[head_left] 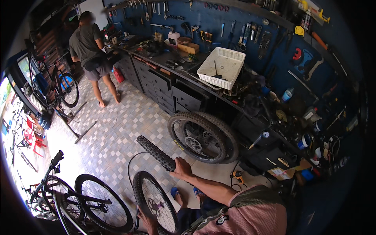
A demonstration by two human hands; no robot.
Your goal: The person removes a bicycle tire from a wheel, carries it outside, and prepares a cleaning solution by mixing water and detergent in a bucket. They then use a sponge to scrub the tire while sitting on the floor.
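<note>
My right hand (181,168) is closed round a black knobby bicycle tire (156,152), which reaches up and left from my grip. The rest of that tire is partly hidden behind my hand and forearm. A thin black curved line runs from it down toward a spoked bicycle wheel (152,197). This wheel stands upright in front of my legs, with a knobby tire along its left side. Low on that side, my left hand (148,221) grips the wheel, its fingers partly hidden.
Two wheels (197,137) lean against the dark workbench (156,64). A white plastic basket (231,64) with a tool sits on top. Bicycles (103,201) stand at lower left. A yellow power tool (238,177) lies by my feet. Another person (88,43) stands at the far bench.
</note>
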